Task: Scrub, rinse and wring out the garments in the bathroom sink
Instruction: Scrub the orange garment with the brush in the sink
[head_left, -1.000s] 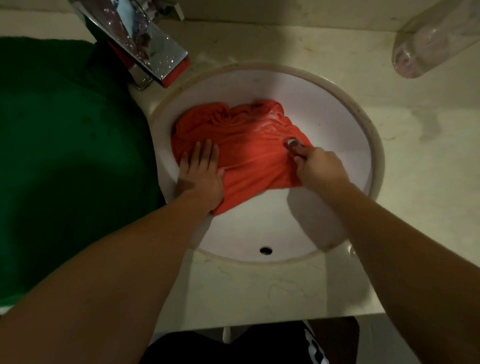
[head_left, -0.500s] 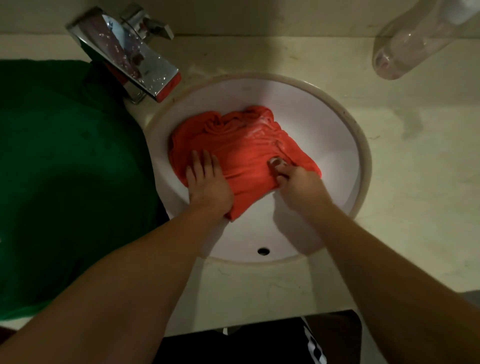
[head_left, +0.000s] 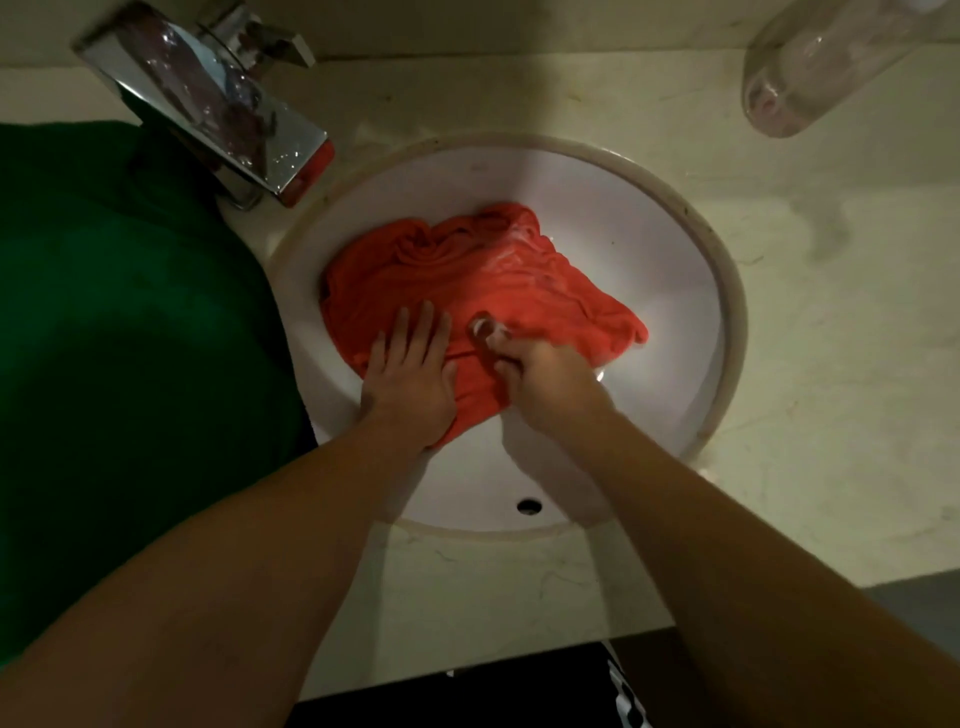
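Observation:
A wet red garment (head_left: 519, 280) lies bunched in the round white sink (head_left: 730, 312), with some foam on its upper folds. My left hand (head_left: 410, 374) presses flat on the garment's near left part, fingers straight. Close beside it, my right hand (head_left: 545, 379) has its fingers curled round a small round soapy object (head_left: 483, 327) and holds it against the cloth. I cannot tell what that object is.
A chrome tap (head_left: 208, 104) juts over the sink's far left rim. A large green cloth (head_left: 130, 338) covers the counter to the left. A clear bottle (head_left: 821, 62) lies at the far right on the pale stone counter (head_left: 857, 364). An overflow hole (head_left: 529, 505) sits in the sink's near wall.
My right hand slid left across the red garment with the small object, ending next to my left hand. The left hand stayed pressed on the cloth.

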